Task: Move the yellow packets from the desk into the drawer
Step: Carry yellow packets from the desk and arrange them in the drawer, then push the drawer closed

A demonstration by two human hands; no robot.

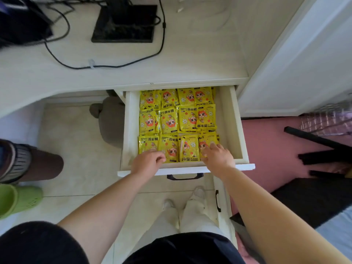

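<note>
Item 1. Drawer (235,126): white, pulled out from under the desk (190,60), with a black handle (185,176) on its front panel.

Item 2. Yellow packets (187,119): all lay inside the drawer, flat and overlapping, in three rows from back to front, roughly four across. They filled the left and middle of the drawer floor, and a bare strip showed along the right wall. Each carried a red-haired cartoon figure and dark lettering; some faced toward the person, others away.

Item 3. Left grip (148,159): a bare hand reached over the drawer front onto the front-left packets. Its fingers were bent down on them; whether they pinched a packet or only touched it could not be told.

Item 4. Right grip (217,155): a bare hand lay on the front-right packet, fingers spread apart and fairly straight, pressing flat and holding nothing.

Item 5. Desk top: a black monitor base (123,25) stood at the back, and a black cable (106,66) looped across the surface in front of it.

Item 6. Surroundings: a grey soft object (108,119) sat on the tiled floor under the desk, left of the drawer. A green shoe (19,199) showed at the left edge. A pink mat (270,149) lay to the right, below a white door (304,63). A second black handle (218,201) showed on the cabinet front below the drawer.
</note>
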